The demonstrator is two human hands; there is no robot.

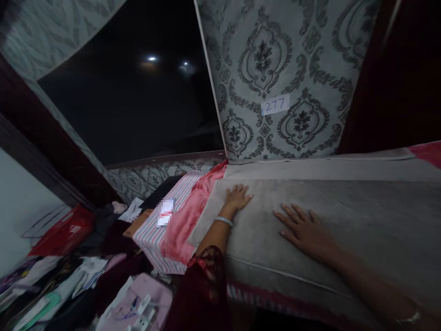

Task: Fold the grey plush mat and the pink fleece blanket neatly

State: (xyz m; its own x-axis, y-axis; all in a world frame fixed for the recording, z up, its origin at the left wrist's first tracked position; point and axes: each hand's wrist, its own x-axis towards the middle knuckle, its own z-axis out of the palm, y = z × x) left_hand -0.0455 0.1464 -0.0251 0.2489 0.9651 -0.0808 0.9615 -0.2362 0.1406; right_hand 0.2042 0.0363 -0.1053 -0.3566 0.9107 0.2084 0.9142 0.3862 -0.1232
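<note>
A grey fabric cushion or pad [275,257] stretches across the right half of the head view, with a seam along its near side. My left hand [237,196] lies on its left end, fingers spread, a pale bracelet on the wrist. Farther right, my right hand [306,230] rests flat on the same grey surface with its fingers apart. Neither hand holds anything. Beside the left forearm, a crumpled pink cloth [182,225] covers part of a striped cloth [148,248].
A large dark screen [138,92] stands against the wall at the back. The patterned wallpaper [265,55] bears a paper label [275,105] reading 277. At lower left are a red bag [65,230], a pink tray-like thing [155,289] and piled clothes [86,276].
</note>
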